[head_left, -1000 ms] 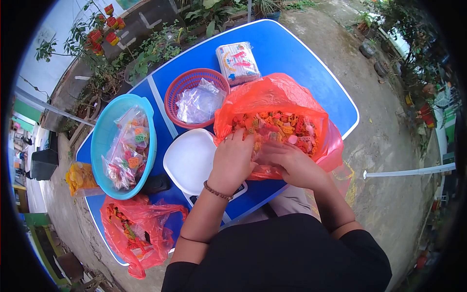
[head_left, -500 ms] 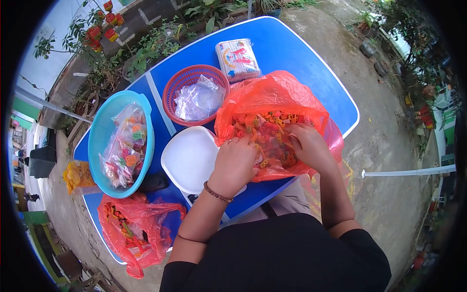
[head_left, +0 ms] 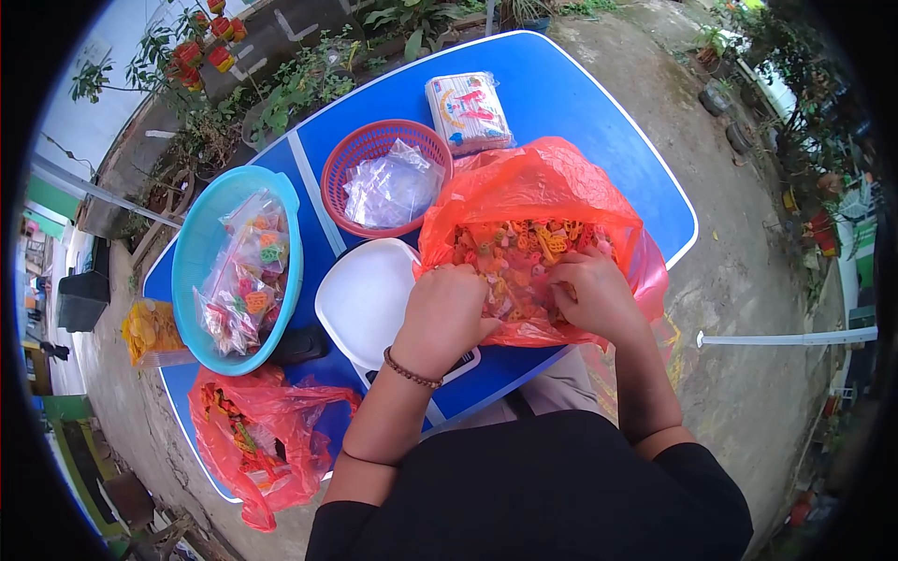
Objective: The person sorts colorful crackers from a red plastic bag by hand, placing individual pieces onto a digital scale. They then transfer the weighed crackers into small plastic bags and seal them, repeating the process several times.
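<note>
A large red plastic bag [head_left: 543, 178] lies wide open on the table, full of small orange, red and yellow crackers [head_left: 552, 241]. Over its left rim reaches my left hand [head_left: 447, 304], fingers curled inward, thumb toward the middle. Between the hands, a hazy clear plastic bag [head_left: 524, 279] overlaps the crackers, its left side at my left fingers. My right hand [head_left: 599, 292] dips in from the right, its bent fingers down among the crackers; I cannot tell what they hold. Left of my left hand is a white kitchen scale [head_left: 365, 294] with a bare top.
Behind the scale stands a red basket [head_left: 335, 187] of clear plastic bags [head_left: 393, 187]. A blue basin [head_left: 192, 271] holds filled packets [head_left: 245, 290]. Another red bag [head_left: 299, 425] lies at front left, a wrapped white pack [head_left: 470, 110] at the back of the blue table [head_left: 599, 122].
The view has shifted slightly. My right hand has moved a little within the red bag, and more crackers show behind the fingers. My left hand stays at the left rim.
</note>
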Demonstrator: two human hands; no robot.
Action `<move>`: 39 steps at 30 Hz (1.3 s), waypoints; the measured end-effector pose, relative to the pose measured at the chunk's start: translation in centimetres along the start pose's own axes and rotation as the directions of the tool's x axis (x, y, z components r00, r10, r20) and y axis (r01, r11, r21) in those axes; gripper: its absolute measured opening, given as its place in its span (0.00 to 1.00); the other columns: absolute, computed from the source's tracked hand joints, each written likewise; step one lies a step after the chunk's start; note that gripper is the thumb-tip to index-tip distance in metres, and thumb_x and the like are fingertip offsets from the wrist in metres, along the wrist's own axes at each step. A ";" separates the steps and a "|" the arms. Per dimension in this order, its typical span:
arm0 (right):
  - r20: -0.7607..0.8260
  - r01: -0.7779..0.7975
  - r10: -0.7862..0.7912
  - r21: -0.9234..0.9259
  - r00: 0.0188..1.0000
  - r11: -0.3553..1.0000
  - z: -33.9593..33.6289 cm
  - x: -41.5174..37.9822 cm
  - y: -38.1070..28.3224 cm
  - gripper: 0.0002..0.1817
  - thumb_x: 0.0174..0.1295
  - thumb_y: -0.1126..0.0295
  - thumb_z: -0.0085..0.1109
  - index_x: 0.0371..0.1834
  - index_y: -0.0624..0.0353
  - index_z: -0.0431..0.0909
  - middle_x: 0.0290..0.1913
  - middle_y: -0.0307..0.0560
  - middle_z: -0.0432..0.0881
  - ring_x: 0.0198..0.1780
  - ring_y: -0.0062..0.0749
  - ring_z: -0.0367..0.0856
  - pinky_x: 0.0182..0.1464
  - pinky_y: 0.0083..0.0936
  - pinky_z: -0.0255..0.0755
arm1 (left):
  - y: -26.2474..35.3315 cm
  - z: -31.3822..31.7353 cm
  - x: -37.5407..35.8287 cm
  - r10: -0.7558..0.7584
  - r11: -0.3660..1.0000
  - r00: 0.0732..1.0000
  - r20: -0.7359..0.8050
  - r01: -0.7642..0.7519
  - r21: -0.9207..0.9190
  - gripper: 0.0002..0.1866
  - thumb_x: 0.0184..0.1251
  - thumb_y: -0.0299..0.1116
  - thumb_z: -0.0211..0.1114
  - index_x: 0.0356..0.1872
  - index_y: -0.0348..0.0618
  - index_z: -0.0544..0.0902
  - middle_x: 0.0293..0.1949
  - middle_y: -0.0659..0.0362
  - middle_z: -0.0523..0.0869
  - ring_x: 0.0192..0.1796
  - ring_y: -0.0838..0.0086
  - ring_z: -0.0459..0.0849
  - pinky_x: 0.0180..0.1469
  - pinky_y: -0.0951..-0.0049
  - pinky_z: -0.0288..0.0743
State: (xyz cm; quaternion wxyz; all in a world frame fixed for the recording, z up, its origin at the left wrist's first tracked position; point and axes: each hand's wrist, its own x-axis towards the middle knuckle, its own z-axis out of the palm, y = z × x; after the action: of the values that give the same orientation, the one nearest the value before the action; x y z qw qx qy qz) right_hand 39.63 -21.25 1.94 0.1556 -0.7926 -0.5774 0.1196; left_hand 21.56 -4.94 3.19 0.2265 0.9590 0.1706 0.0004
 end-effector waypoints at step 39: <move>-0.178 -0.018 0.162 0.619 0.971 0.785 1.5 -0.3 1.7 0.15 0.64 0.83 0.61 0.54 0.64 0.83 0.42 0.48 0.88 0.41 0.28 0.85 0.46 0.27 0.78 | 1.0 2.7 3.0 0.136 0.954 0.966 -0.219 -0.188 -0.234 0.15 0.66 0.29 0.69 0.52 0.39 0.82 0.42 0.50 0.89 0.44 0.53 0.88 0.49 0.54 0.80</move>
State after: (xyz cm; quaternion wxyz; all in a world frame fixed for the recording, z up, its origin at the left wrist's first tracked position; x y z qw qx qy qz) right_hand 40.50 -21.88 -0.14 0.4613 -0.7342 -0.4477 0.2184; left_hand 24.91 -5.95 0.91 0.3277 0.9280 0.1114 0.1375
